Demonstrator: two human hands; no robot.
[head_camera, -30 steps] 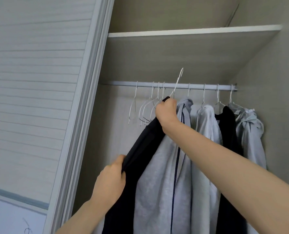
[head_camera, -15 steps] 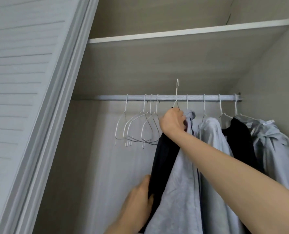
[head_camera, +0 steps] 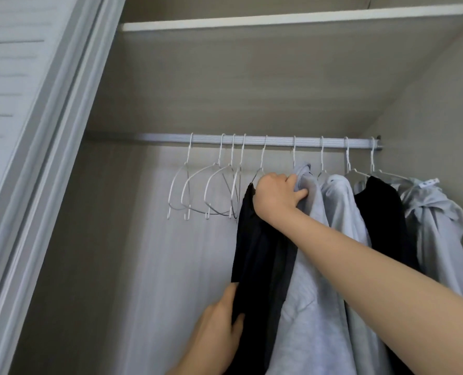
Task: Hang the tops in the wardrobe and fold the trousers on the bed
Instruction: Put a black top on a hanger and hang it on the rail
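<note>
Black fabric top [head_camera: 262,255] hangs from the silver wardrobe rail [head_camera: 252,140] on a white wire hanger; right hand [head_camera: 276,196] grips its top, left hand [head_camera: 219,328] pinches its lower edge. Grey hooded tops [head_camera: 317,266] hang just right; empty hangers [head_camera: 206,185] left, wooden shelf [head_camera: 279,20] above.

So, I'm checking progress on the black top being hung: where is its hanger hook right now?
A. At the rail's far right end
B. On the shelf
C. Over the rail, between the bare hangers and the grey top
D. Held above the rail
C: the hanger hook sits over the rail, right of the bare hangers, left of the grey top, the right hand holding the black top.
</note>
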